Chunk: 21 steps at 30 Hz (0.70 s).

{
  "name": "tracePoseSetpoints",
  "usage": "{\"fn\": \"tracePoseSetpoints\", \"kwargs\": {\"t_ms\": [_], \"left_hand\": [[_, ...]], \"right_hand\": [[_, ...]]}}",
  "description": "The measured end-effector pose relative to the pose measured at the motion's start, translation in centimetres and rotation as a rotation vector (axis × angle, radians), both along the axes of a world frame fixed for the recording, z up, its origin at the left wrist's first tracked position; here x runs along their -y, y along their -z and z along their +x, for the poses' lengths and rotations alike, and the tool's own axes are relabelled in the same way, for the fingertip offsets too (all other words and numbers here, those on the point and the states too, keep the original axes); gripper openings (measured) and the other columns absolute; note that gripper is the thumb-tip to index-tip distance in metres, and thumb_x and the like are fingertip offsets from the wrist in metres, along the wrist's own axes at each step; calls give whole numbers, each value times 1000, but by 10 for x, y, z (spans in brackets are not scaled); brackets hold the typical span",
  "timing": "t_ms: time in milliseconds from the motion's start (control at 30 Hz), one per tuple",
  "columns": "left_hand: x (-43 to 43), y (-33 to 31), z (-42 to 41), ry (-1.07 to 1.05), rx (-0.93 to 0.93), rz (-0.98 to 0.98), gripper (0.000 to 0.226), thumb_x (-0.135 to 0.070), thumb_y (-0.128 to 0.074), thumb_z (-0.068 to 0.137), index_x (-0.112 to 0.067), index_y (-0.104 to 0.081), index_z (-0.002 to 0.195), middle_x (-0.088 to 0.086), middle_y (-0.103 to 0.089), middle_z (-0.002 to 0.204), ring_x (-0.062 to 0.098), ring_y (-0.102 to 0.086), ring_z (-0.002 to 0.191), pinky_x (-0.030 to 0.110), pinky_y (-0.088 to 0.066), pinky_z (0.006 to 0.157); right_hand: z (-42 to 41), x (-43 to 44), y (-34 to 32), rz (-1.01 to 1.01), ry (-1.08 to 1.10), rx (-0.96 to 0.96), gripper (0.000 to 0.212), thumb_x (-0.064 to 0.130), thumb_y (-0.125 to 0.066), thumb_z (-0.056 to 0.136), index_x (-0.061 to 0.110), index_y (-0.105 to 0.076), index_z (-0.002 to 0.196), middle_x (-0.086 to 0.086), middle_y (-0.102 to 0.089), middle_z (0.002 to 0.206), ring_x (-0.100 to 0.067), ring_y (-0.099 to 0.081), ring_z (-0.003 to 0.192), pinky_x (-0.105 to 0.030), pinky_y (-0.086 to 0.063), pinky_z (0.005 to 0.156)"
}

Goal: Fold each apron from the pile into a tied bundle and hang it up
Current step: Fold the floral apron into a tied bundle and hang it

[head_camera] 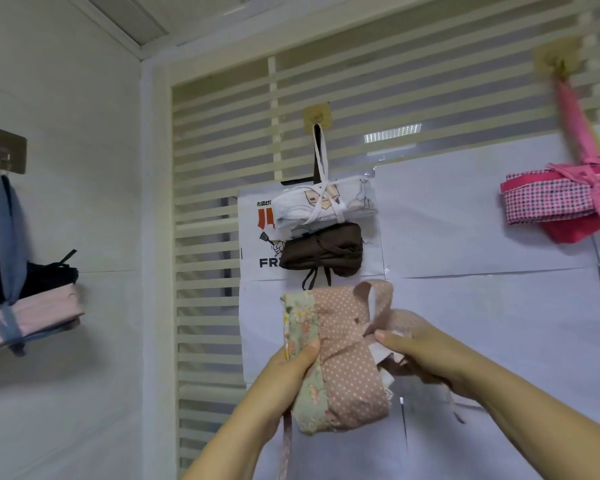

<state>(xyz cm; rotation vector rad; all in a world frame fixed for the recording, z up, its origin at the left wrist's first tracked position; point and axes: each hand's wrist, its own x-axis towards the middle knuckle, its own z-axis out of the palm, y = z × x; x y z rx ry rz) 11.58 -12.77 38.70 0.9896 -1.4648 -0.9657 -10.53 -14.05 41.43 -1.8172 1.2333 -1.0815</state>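
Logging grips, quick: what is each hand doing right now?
Left hand: grips the pink dotted bundle.
Right hand: pinches its pink strap.

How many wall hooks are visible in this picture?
3. The left hook is on the side wall; the middle hook is above the white bundle; the right hook is above the pink checked bundle. More may lie outside the view.

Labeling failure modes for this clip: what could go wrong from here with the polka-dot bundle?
Tying may be unfinished: the right hand pinches the strap and a loose tail dangles below, so the polka-dot bundle could unroll.
The middle hook already carries the white bundle and brown bundle; a third may crowd it or knock one off.
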Motion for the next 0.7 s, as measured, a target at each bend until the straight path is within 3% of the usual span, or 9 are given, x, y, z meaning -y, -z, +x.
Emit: {"fn": "tracePoseSetpoints", "kwargs": {"t_ms": [33, 133, 200, 300, 433, 567, 633, 700], "left_hand": [[0, 1, 1, -4, -27, 15, 18, -39, -54, 95, -32, -62, 109, -7, -73, 103, 13, -70, 94, 32, -54, 88], [6, 8, 3, -160, 18, 18, 12, -37, -51, 97, -31, -62, 98, -11, -70, 91, 9, -68, 84, 23, -52, 70], [8, 11, 4, -196, -14, 72, 15, -36, -52, 96, -27, -62, 94, -9, -69, 86, 11, -67, 82, 24, -50, 66], [9, 12, 3, -225, -6, 88, 16, -36, -51, 97, -24, -62, 92, -6, -69, 85, 13, -66, 81, 24, -49, 63], [15, 14, -10, -330, 94, -74, 19, -34, -47, 98, -25, -60, 107, -5, -66, 98, 11, -60, 86, 22, -45, 66], [15, 11, -29, -366, 111, -208, 23, -38, -48, 97, -28, -54, 117, -10, -62, 102, 5, -57, 86, 11, -38, 62], [13, 10, -37, -361, 22, -262, 26, -38, -51, 95, -28, -54, 119, -9, -64, 107, 7, -60, 93, 11, -40, 66], [11, 10, -42, -337, -79, -312, 26, -36, -52, 95, -29, -54, 120, -11, -64, 110, 5, -60, 99, 13, -43, 72]], "right_hand": [[-2, 0, -2, 13, -4, -90, 50, 62, -66, 74, 13, -70, 77, -1, -63, 64, -9, -48, 48, -21, -34, 49], [-2, -9, -16, -77, -33, -610, 46, 57, -57, 85, 21, -60, 56, 6, -46, 48, -6, -36, 40, -14, -29, 44], [-2, -13, -26, -113, -78, -740, 43, 50, -60, 87, 22, -57, 55, 6, -45, 50, -6, -35, 42, -13, -28, 44], [-7, -15, -32, -49, -127, -670, 36, 45, -61, 88, 20, -59, 62, 7, -41, 48, -10, -32, 44, -19, -28, 45], [7, -18, -26, -28, -174, -366, 43, 36, -54, 94, 17, -47, 57, 1, -39, 51, -10, -27, 43, -20, -25, 44], [26, -19, -15, -270, -2, -254, 53, 54, -71, 75, 22, -34, 54, 13, -34, 47, -6, -30, 45, -19, -22, 44], [32, -13, -5, -419, 94, -184, 43, 46, -78, 71, 18, -49, 57, 17, -52, 50, 3, -46, 49, -15, -37, 52], [35, -8, 2, -424, 91, -61, 25, 38, -80, 72, 17, -69, 79, 13, -72, 76, -1, -66, 73, -27, -53, 74]]}}
